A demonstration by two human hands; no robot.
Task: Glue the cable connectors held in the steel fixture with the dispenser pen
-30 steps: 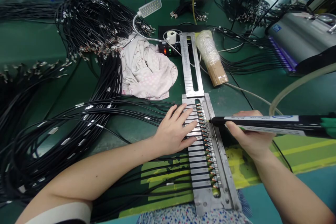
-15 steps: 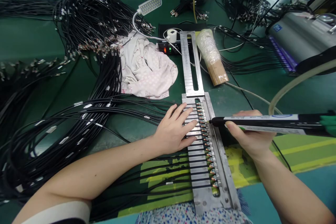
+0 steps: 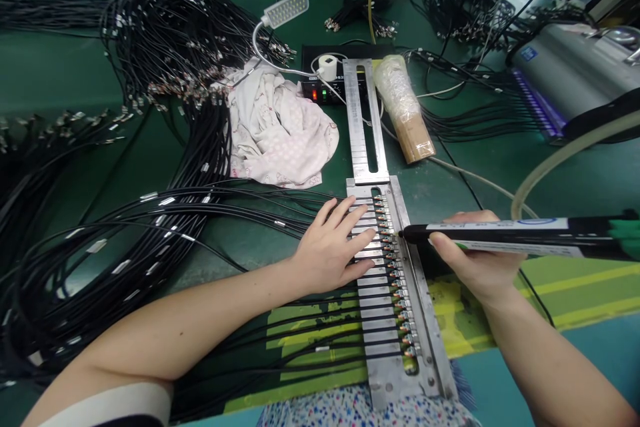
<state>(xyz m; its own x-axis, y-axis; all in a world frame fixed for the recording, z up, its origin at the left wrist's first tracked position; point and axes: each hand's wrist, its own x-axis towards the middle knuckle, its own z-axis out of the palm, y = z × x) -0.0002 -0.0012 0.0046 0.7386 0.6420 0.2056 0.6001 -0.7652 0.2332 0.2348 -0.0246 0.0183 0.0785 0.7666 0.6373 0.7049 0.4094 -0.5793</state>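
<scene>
I am laying the left hand [image 3: 330,250] palm down over the metal fixture [image 3: 387,387], its fingers spread and pressing on the cables, gripping nothing. The right hand [image 3: 475,253] is closing its thumb and fingers around a black pen-shaped tool [image 3: 515,237], whose dark tip is pointing left at the connector ends [image 3: 407,313]; from here I cannot tell whether it is touching one.

The fixture is lying lengthwise from near to far between my hands, its near end resting over patterned fabric [image 3: 320,407]. Its slots are holding a row of black cables [image 3: 340,331], which are running in from the left, their metal ends lining up toward the right rail. Beyond its far end, a long slotted metal plate [image 3: 356,117] is reaching toward a black box [image 3: 335,95] showing red and green lights.

Right of that plate, clear wrapping [image 3: 397,83] is enclosing the far part of a cardboard piece [image 3: 416,137]. A pale cloth [image 3: 285,137] is lying crumpled to the left, beside a large cable bundle [image 3: 170,33]. At far right, more cables are running up to a grey machine [image 3: 580,73] with a violet glow along its edge.
</scene>
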